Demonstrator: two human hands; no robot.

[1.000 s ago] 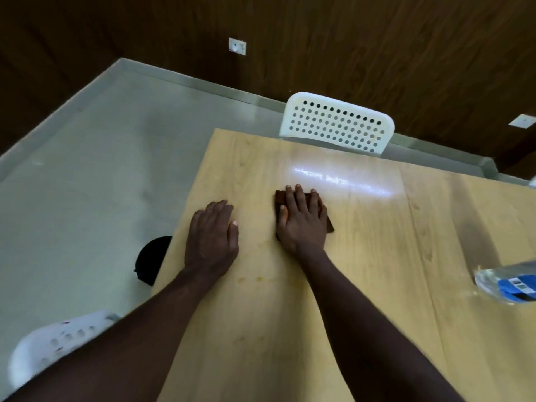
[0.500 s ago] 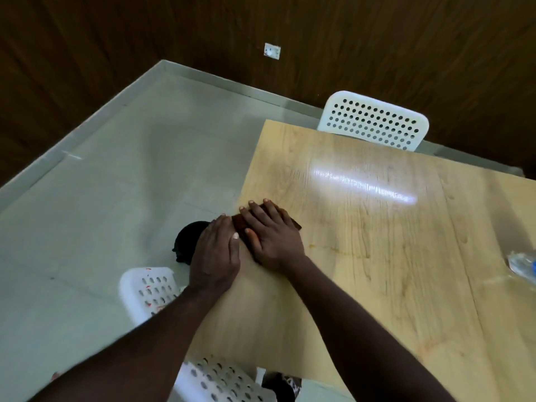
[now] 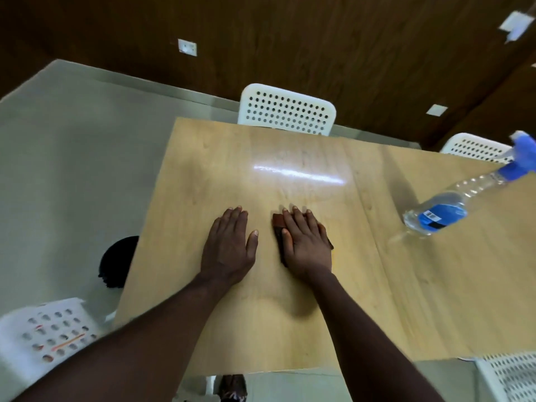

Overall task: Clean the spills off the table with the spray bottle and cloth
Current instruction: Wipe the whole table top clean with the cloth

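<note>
A folded dark brown cloth lies on the light wooden table, mostly hidden under my right hand, which presses flat on it with straight fingers. My left hand rests flat on the bare wood just left of the cloth, fingers straight. A clear spray bottle with a blue label and blue trigger head stands on the table at the right, well away from both hands. I see no distinct spill marks on the wood around the cloth.
White perforated chairs stand at the far side, far right, near left and near right. A dark object lies on the grey floor by the table's left edge. Dark wood walls surround the room.
My right hand has slid the cloth from the table's left edge back toward the middle. My left hand moved rightward too, now apart from the right. The spray bottle has come into fuller view.
</note>
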